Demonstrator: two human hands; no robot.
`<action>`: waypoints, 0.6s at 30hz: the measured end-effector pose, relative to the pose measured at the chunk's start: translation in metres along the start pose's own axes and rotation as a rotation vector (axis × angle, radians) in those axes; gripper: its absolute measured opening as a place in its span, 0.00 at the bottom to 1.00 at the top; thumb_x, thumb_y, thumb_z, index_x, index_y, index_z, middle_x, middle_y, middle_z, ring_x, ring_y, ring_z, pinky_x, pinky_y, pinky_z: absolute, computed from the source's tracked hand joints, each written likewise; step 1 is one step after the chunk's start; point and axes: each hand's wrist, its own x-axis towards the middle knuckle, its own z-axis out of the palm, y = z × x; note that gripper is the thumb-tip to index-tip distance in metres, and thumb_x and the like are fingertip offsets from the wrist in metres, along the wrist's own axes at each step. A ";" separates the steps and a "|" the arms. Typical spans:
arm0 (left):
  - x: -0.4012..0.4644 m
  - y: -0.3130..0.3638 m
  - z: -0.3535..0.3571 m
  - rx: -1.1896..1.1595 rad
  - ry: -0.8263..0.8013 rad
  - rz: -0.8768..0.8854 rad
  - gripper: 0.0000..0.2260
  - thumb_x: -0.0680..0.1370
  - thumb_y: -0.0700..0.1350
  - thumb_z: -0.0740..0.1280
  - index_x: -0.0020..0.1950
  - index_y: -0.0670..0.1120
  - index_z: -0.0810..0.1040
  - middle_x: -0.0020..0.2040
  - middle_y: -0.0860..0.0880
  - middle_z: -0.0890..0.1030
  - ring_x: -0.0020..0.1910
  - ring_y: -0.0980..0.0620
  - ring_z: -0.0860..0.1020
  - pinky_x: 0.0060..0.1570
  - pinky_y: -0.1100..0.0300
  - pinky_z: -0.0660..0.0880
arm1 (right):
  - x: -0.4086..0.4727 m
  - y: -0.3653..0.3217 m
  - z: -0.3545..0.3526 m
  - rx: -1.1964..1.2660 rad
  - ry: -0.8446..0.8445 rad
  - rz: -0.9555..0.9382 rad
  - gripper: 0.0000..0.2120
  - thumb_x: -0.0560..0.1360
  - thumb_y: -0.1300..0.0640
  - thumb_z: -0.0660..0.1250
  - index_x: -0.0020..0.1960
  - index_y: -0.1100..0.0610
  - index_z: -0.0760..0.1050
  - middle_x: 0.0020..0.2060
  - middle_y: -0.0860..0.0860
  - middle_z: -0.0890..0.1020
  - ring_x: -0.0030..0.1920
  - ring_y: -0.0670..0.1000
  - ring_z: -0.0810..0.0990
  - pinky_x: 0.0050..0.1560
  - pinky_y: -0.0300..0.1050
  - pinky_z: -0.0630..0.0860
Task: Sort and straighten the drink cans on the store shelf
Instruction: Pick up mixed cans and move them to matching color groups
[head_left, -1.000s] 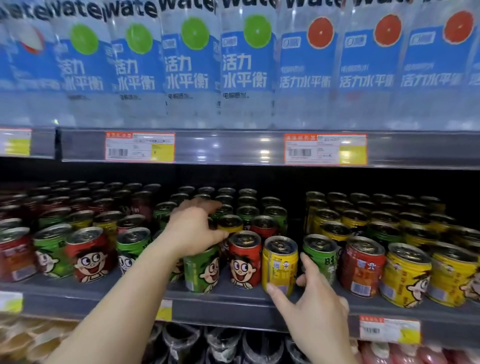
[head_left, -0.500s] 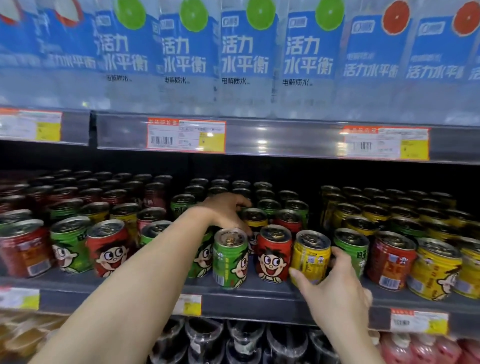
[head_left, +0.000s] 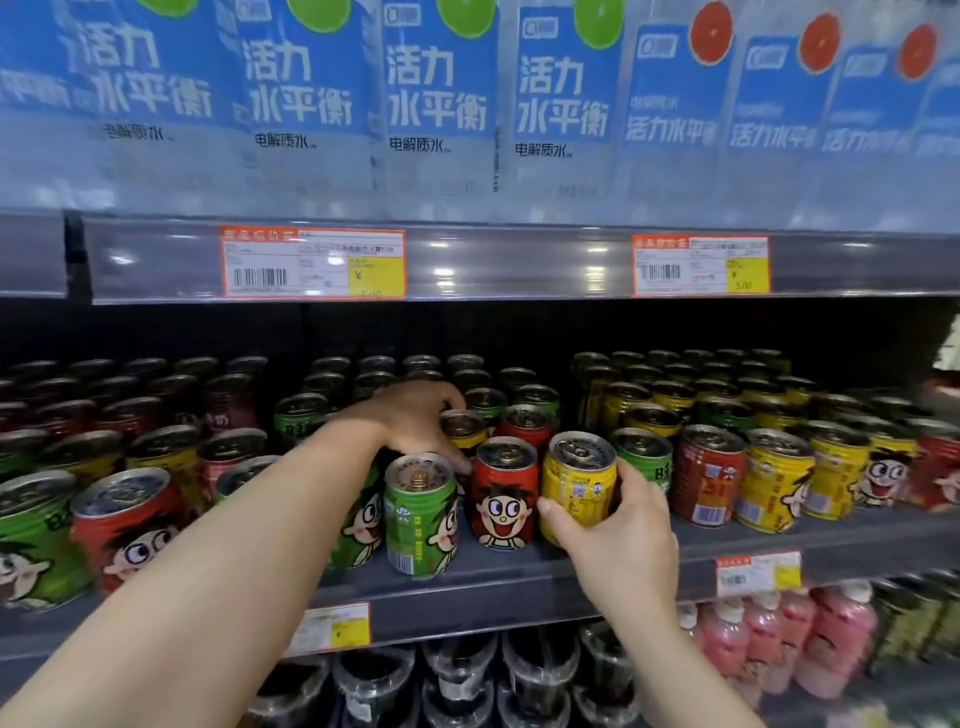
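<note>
Shelving of grey metal (head_left: 519, 582) fills the view, its middle shelf packed with small ribbed drink cans in red, green and yellow, many printed with a cartoon face. Above it stands a row of large clear water bottles with blue labels (head_left: 436, 93), and two orange-edged price tags (head_left: 313, 263) sit on the rail beneath them. Pink-capped bottles (head_left: 831, 639) show on the shelf below at right.

Left hand (head_left: 415, 421) reaches over the front row, palm down, fingers curled around the top of a can in the second row; which can the grip closes on I cannot tell, as the hand hides it. Just in front of that hand stands a green can with a cartoon face (head_left: 420, 514), upright at the shelf edge, beside a red can with a cartoon face (head_left: 505, 491).

Right hand (head_left: 618, 530) is wrapped on a yellow can with printed text (head_left: 577, 480), thumb on its left side and fingers on its right. This can stands upright in the front row, touching the red can.
</note>
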 end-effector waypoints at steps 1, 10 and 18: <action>-0.001 -0.001 -0.001 -0.013 -0.001 0.003 0.33 0.61 0.57 0.79 0.63 0.54 0.72 0.61 0.52 0.76 0.56 0.52 0.74 0.53 0.59 0.74 | 0.000 -0.002 -0.003 0.024 0.001 -0.007 0.38 0.62 0.38 0.75 0.67 0.48 0.67 0.57 0.47 0.72 0.59 0.51 0.74 0.62 0.56 0.71; 0.098 -0.123 0.032 -0.348 0.102 0.106 0.26 0.57 0.53 0.83 0.51 0.53 0.78 0.48 0.46 0.83 0.45 0.46 0.82 0.48 0.47 0.77 | -0.002 0.013 -0.063 0.222 0.008 0.005 0.38 0.60 0.38 0.76 0.67 0.43 0.67 0.58 0.40 0.73 0.57 0.39 0.73 0.58 0.40 0.74; -0.046 0.115 0.008 -0.412 0.252 0.260 0.31 0.50 0.68 0.77 0.48 0.60 0.75 0.44 0.62 0.80 0.43 0.63 0.79 0.42 0.63 0.74 | 0.018 0.072 -0.128 0.182 0.000 0.051 0.34 0.60 0.38 0.76 0.63 0.42 0.69 0.57 0.40 0.78 0.56 0.41 0.76 0.58 0.42 0.74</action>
